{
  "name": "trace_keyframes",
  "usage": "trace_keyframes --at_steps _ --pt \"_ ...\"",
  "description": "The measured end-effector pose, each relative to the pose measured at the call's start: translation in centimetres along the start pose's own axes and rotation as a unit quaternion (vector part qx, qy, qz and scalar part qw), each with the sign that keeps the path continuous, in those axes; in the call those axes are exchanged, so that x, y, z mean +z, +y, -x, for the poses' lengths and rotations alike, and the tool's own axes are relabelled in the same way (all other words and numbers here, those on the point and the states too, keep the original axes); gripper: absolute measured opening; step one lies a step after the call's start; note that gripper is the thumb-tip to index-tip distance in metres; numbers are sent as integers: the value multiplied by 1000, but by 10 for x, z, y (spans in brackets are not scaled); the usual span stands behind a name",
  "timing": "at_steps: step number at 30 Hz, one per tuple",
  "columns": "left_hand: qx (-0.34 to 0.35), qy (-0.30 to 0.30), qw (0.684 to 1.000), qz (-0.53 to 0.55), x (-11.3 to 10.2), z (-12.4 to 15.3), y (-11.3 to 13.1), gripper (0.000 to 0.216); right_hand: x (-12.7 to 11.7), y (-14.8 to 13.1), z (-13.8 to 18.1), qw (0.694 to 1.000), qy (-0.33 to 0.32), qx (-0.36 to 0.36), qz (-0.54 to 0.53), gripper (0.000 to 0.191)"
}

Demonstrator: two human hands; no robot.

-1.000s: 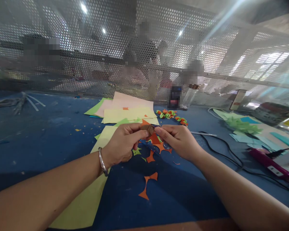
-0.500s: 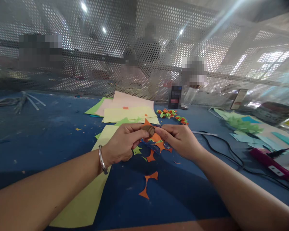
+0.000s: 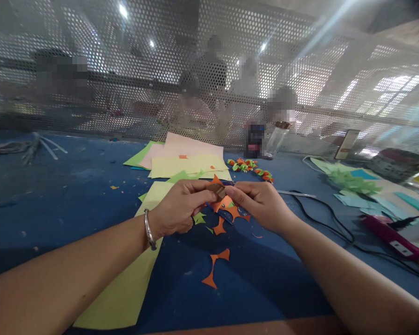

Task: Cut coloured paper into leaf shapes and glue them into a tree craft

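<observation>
My left hand [image 3: 179,207] and my right hand [image 3: 261,202] meet above the blue table [image 3: 56,195], and both pinch one small brown folded paper piece [image 3: 217,189] between thumb and fingers. A silver bangle [image 3: 148,229] circles my left wrist. Orange paper scraps [image 3: 226,210] lie on the table just under the hands, and another orange scrap [image 3: 214,267] lies nearer to me. A long pale yellow sheet [image 3: 125,288] runs under my left forearm.
Stacked yellow, pink and green sheets [image 3: 185,160] lie beyond the hands, with orange-green paper curls [image 3: 249,167] to their right. Black cables [image 3: 328,223], a pink device [image 3: 393,237] and green and teal paper [image 3: 356,186] sit at right. A perforated metal screen [image 3: 209,70] closes the back; people are behind it.
The brown piece has turned a little between my fingertips. Both hands stay in almost the same place.
</observation>
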State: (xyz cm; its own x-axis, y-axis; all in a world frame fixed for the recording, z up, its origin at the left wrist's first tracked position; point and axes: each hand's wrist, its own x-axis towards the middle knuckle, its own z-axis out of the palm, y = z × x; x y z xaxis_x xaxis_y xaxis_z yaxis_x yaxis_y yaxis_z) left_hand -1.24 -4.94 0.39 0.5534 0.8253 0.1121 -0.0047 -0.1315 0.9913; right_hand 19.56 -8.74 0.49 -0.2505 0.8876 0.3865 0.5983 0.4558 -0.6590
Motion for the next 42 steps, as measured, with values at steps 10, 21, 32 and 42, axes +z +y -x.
trace_keyframes --at_steps 10,21,32,42 --pt "6 0 1000 -5 -3 -2 -6 14 -1 1 1 1000 -7 0 10 56" --pt "-27 8 1000 6 -1 -1 -4 14 0 0 0 1000 -20 13 -5 56" --pt "-44 30 999 0 2 3 1 14 -1 -1 0 1000 -20 2 14 56" --pt "-55 21 998 19 3 3 4 14 -1 1 1 999 -22 -15 29 55"
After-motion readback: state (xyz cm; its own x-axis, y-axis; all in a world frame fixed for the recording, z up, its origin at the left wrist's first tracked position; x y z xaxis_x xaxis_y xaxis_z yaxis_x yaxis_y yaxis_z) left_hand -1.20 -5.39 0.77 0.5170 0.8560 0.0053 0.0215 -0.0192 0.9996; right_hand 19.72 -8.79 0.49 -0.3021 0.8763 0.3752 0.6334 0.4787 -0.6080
